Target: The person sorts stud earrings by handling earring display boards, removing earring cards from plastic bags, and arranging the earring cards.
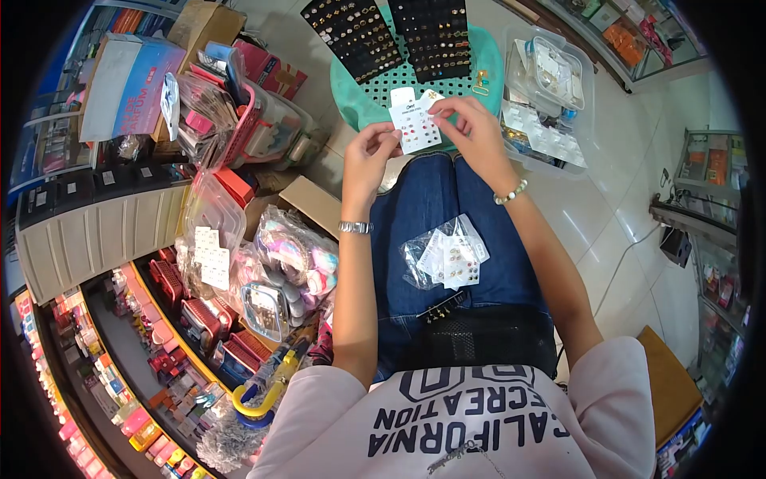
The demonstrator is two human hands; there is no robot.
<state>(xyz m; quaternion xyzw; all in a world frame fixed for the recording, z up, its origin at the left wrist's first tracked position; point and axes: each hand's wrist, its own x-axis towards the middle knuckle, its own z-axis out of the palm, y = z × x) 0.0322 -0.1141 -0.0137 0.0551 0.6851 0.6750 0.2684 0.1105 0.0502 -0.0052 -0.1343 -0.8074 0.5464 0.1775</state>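
Note:
A white earring card (415, 137) with rows of small studs is held up above my knees. My left hand (372, 156) grips its left edge between thumb and fingers. At the card's upper right edge, the fingers of my right hand (472, 137) are closed in a pinch; what is between them is too small to make out. Just behind stands a green perforated stool (363, 102), carrying two black display boards, a left one (351, 38) and a right one (435, 40), with rows of earrings. More earring cards (460, 259) and clear plastic wrap (413, 263) lie on my lap.
To the right, a clear plastic bin (550, 144) holds carded jewellery. Gold-coloured pieces (481, 82) lie on the stool's right side. Plastic-wrapped goods (295, 247), a pink basket (239, 128) and stocked shelves crowd the left. A glass cabinet (722, 239) stands at far right.

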